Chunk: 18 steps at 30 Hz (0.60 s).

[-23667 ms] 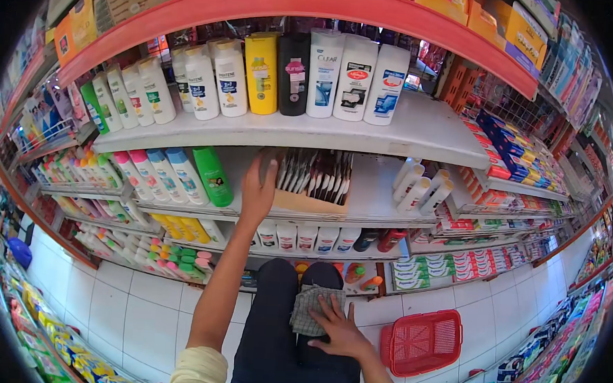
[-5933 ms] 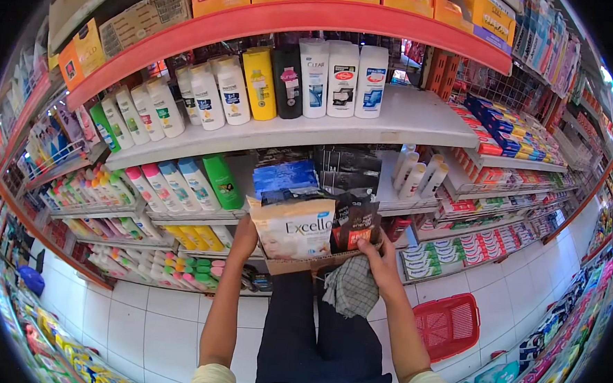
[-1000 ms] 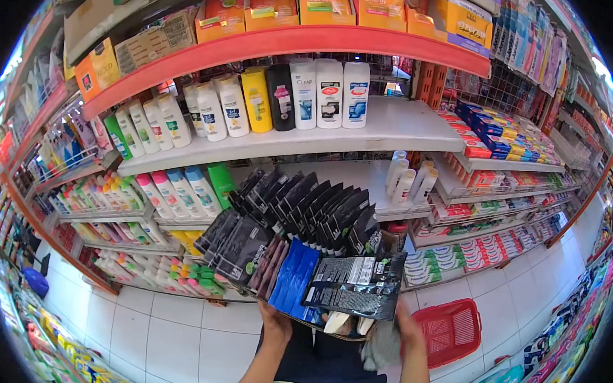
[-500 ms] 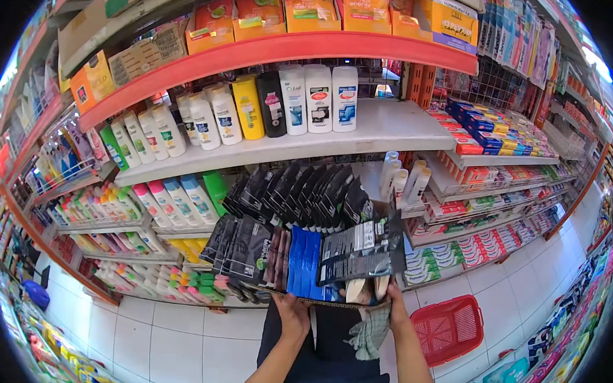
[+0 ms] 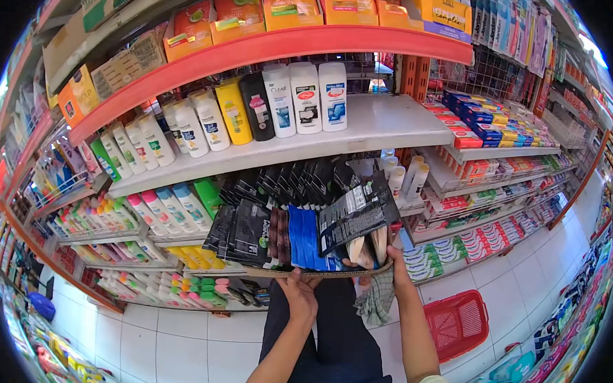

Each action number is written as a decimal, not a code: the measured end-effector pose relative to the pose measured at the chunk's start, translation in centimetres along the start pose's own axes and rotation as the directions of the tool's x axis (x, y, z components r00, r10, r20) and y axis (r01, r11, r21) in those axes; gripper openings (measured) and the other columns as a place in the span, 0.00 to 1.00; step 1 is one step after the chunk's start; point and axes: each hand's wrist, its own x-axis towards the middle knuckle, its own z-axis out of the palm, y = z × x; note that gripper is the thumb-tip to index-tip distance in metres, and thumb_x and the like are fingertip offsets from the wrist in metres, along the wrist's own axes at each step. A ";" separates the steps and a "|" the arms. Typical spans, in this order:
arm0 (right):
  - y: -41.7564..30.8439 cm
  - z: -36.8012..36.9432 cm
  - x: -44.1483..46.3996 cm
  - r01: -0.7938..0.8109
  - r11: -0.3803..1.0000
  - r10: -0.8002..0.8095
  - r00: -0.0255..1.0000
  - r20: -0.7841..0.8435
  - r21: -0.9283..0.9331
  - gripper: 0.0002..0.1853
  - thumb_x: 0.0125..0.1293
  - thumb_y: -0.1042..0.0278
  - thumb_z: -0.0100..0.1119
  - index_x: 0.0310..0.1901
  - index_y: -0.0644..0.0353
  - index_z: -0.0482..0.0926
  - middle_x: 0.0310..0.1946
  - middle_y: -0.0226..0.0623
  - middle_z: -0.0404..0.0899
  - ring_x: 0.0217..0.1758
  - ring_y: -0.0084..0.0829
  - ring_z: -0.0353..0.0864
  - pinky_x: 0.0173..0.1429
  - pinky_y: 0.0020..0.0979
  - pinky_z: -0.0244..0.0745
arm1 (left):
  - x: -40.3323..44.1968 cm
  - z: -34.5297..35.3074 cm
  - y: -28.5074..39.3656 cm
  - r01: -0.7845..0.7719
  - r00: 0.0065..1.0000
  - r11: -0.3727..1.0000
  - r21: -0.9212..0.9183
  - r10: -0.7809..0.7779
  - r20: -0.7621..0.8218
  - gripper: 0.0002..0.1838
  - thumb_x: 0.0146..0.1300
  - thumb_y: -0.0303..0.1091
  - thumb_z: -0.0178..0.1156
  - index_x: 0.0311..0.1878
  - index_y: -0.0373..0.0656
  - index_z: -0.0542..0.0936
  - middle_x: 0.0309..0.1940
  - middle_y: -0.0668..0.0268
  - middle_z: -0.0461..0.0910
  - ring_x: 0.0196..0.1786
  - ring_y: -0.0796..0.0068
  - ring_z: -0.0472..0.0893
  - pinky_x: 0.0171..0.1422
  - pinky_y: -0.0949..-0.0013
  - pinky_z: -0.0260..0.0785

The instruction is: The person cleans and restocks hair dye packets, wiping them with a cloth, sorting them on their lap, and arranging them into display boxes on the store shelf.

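Note:
A cardboard box [image 5: 274, 273] packed with black, brown and blue sachets [image 5: 305, 238] is held up in front of the middle shelf, its far part under the upper shelf's edge. My left hand [image 5: 298, 296] grips the near edge from below. At the box's right corner, my right hand [image 5: 398, 266] is closed on the side, with a grey checked cloth [image 5: 377, 297] hanging beside it. One black packet [image 5: 357, 215] lies tilted over the others at the right, above some cream-coloured packets [image 5: 369, 252].
Shampoo bottles [image 5: 281, 101] stand on the upper white shelf [image 5: 386, 126]. A green bottle [image 5: 208, 196] is left of the box, small white bottles [image 5: 416, 180] right of it. A red basket [image 5: 456, 325] sits on the tiled floor at the right.
Both hands have raised the box away from my body, toward the middle shelf. Its far rows of black sachets now sit partly beneath the upper shelf. The cloth moved along with it.

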 end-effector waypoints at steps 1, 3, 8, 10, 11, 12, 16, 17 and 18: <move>-0.3 0.2 0.2 -0.015 1.000 0.015 1.000 0.003 0.004 0.34 0.57 0.38 0.54 0.57 0.59 0.72 0.50 0.37 0.75 0.50 0.32 0.73 0.56 0.31 0.67 | 0.0 0.4 0.1 -0.016 1.000 1.000 0.009 0.016 -0.005 0.29 0.59 0.39 0.58 0.60 0.53 0.55 0.56 0.63 0.65 0.54 0.65 0.74 0.50 0.55 0.75; -1.7 1.5 0.0 -0.005 1.000 0.005 1.000 -0.019 -0.016 0.35 0.56 0.37 0.54 0.56 0.58 0.73 0.49 0.36 0.76 0.50 0.32 0.73 0.55 0.31 0.67 | 0.4 1.2 0.1 -0.029 0.999 0.999 0.023 0.029 -0.029 0.26 0.59 0.42 0.57 0.57 0.52 0.58 0.53 0.64 0.67 0.52 0.65 0.74 0.49 0.56 0.73; -4.9 4.3 -0.1 -0.073 0.997 0.073 0.997 -0.002 -0.004 0.35 0.54 0.35 0.56 0.54 0.57 0.75 0.47 0.35 0.77 0.48 0.31 0.74 0.54 0.30 0.66 | 2.6 0.9 -0.1 0.075 0.997 0.997 0.003 -0.075 -0.018 0.22 0.60 0.47 0.57 0.52 0.51 0.62 0.45 0.64 0.70 0.47 0.66 0.74 0.48 0.59 0.70; -4.1 3.4 2.5 0.005 0.998 -0.005 1.000 -0.008 -0.055 0.37 0.53 0.36 0.57 0.57 0.58 0.73 0.49 0.37 0.76 0.50 0.32 0.74 0.56 0.31 0.67 | 3.3 1.6 -0.3 -0.006 0.997 1.000 0.022 0.007 -0.079 0.23 0.59 0.45 0.58 0.52 0.51 0.61 0.45 0.64 0.69 0.47 0.64 0.75 0.48 0.57 0.71; -3.9 3.1 3.5 0.044 0.996 -0.045 0.999 -0.009 -0.081 0.39 0.52 0.37 0.58 0.58 0.59 0.72 0.50 0.38 0.76 0.51 0.33 0.74 0.57 0.31 0.67 | 3.7 2.2 -0.1 -0.046 0.993 0.998 0.032 0.049 -0.110 0.23 0.59 0.45 0.59 0.52 0.51 0.60 0.45 0.64 0.69 0.46 0.63 0.76 0.48 0.57 0.72; -4.5 3.7 3.5 0.046 0.995 -0.048 0.999 -0.023 -0.083 0.38 0.53 0.37 0.57 0.58 0.59 0.72 0.50 0.38 0.76 0.52 0.33 0.74 0.58 0.30 0.66 | 4.2 2.6 0.0 -0.064 0.992 0.997 0.042 0.068 -0.110 0.24 0.59 0.44 0.59 0.52 0.51 0.59 0.46 0.64 0.68 0.46 0.63 0.76 0.47 0.56 0.72; -7.2 6.9 2.5 0.047 0.990 -0.062 0.992 -0.111 -0.132 0.37 0.55 0.36 0.56 0.57 0.60 0.72 0.49 0.36 0.75 0.53 0.33 0.71 0.58 0.30 0.63 | 6.2 3.7 0.5 -0.085 0.989 0.996 0.034 0.089 -0.118 0.30 0.58 0.39 0.60 0.59 0.51 0.55 0.47 0.62 0.66 0.47 0.65 0.74 0.47 0.56 0.74; -7.5 7.1 2.5 0.043 0.987 -0.065 0.988 -0.140 -0.155 0.37 0.55 0.36 0.55 0.56 0.61 0.72 0.49 0.36 0.75 0.53 0.33 0.70 0.58 0.30 0.63 | 6.6 3.8 0.5 -0.078 0.989 0.997 0.019 0.080 -0.124 0.32 0.58 0.36 0.60 0.62 0.52 0.53 0.47 0.62 0.66 0.47 0.67 0.74 0.47 0.57 0.75; -6.9 6.4 3.8 0.056 0.987 -0.072 0.992 -0.104 -0.151 0.37 0.56 0.36 0.55 0.56 0.62 0.73 0.49 0.37 0.75 0.53 0.33 0.70 0.58 0.30 0.62 | 7.1 4.0 0.6 -0.081 0.990 0.997 0.015 0.082 -0.111 0.34 0.58 0.36 0.60 0.63 0.52 0.52 0.47 0.62 0.66 0.47 0.67 0.74 0.47 0.57 0.75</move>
